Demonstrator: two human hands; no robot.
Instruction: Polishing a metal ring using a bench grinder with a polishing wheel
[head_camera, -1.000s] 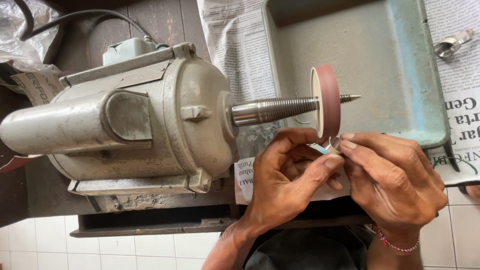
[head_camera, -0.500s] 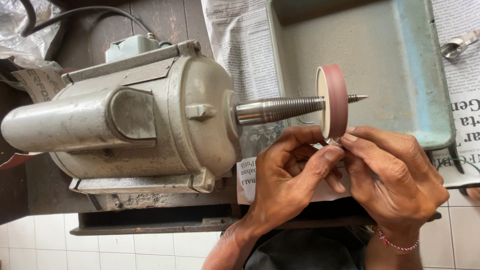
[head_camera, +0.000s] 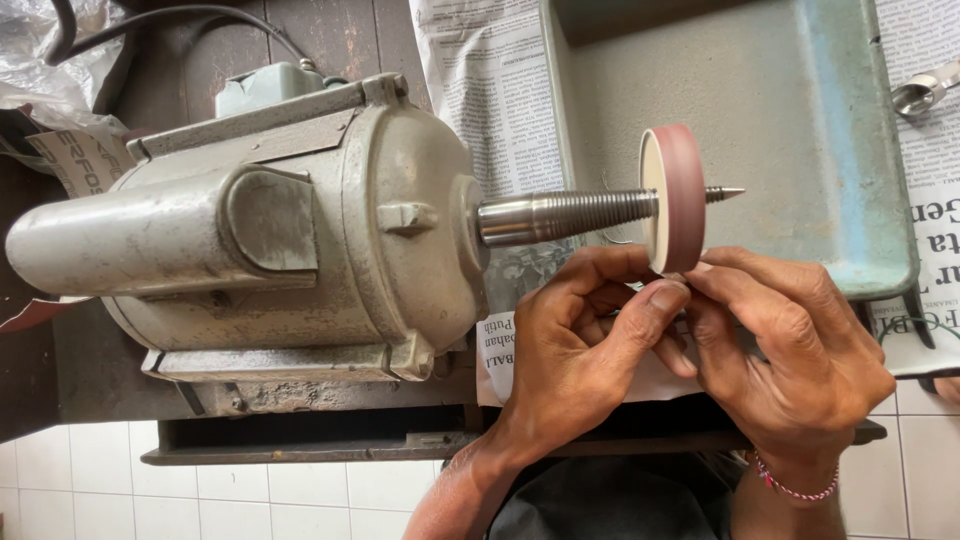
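**benchrat:** Both hands sit right under the wheel. Left hand (head_camera: 575, 335) and right hand (head_camera: 790, 350) are pinched together around something tiny at the bottom edge of the reddish wheel (head_camera: 682, 198). It's hidden by the fingertips, so I can't tell what it is.

**dustyspindle:** Which way's everything lying?

**benchrat:** Big grey motor (head_camera: 250, 230) takes up the left half of the table. Its tapered spindle (head_camera: 565, 215) runs straight out to the right, long axis left-to-right, tip pointing at the blue-grey tray (head_camera: 800, 120) by the far right edge. Wheel's threaded on near the tip, standing edge-on.

**dustyspindle:** Nearer hand?

**benchrat:** Pretty even, I'd say. The wheel's directly above the pinch, touching or just about.
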